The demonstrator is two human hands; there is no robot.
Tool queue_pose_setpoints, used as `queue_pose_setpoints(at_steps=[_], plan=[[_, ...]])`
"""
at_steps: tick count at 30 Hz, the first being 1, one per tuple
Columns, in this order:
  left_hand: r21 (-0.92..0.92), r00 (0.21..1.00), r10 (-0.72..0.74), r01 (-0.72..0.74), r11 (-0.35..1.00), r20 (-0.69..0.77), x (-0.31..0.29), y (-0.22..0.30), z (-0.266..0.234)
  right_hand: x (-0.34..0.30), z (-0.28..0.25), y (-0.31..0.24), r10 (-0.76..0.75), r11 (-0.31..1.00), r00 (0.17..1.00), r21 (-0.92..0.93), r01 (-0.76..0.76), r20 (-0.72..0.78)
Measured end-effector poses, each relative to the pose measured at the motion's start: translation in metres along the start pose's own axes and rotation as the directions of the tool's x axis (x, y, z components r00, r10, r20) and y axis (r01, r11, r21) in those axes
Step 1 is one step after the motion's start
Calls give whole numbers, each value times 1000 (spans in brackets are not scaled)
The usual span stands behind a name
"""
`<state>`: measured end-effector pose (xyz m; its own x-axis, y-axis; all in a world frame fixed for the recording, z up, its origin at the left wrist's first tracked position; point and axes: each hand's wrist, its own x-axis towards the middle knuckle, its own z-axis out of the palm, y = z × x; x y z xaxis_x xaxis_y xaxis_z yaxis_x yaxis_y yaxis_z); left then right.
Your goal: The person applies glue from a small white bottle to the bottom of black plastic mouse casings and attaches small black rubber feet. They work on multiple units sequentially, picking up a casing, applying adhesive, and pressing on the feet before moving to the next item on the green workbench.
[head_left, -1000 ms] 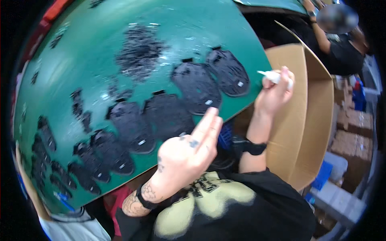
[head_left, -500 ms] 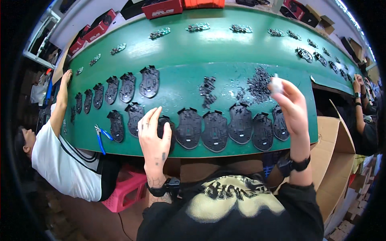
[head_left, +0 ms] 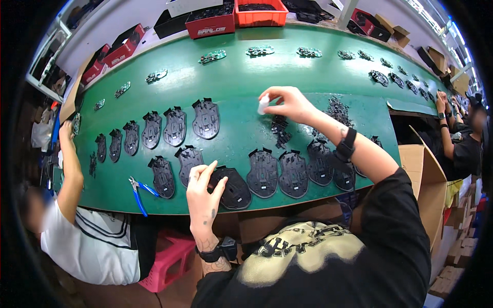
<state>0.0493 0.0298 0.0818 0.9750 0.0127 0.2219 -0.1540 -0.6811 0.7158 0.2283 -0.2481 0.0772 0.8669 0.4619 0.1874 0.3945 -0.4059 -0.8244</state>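
My right hand (head_left: 291, 105) pinches a small white bottle (head_left: 263, 106) between thumb and fingers, above the mat. Just below it lies a cluster of small black parts (head_left: 280, 134). My left hand (head_left: 202, 197) has its thumb and fingers apart at the left edge of a black mouse base shell (head_left: 233, 191), which sits askew in the near row. Whether the fingertips press on the shell I cannot tell. To its right stand further base shells (head_left: 263, 174), some partly hidden under my right forearm.
Six shells (head_left: 206, 119) form a second row at left. Blue-handled cutters (head_left: 137, 197) lie near the front edge. Loose black pieces (head_left: 338, 110) are heaped at right. Green circuit boards (head_left: 260, 51) line the far side, before an orange bin (head_left: 262, 18). A co-worker's arm (head_left: 71, 172) reaches in from the left.
My right hand has swung left with the white bottle, from the heap of pieces to above the small cluster. My left hand has lowered, its thumb now over the shell's edge. The view has shifted.
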Motion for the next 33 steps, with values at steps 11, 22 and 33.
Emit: queue_pose_setpoints(at_steps=[11,22,33], plan=[[-497,970,-208,120,860,-126,0,1,13,-17,-27,-12,132,950,991,-286,-123,11],[-569,968,-251,188,801,-33,28,52,49,-38,-25,6,122,959,986,-268,-88,113],[-738,954,-262,279,614,143,50,85,85,-59,-60,-46,217,915,973,330,-232,80]])
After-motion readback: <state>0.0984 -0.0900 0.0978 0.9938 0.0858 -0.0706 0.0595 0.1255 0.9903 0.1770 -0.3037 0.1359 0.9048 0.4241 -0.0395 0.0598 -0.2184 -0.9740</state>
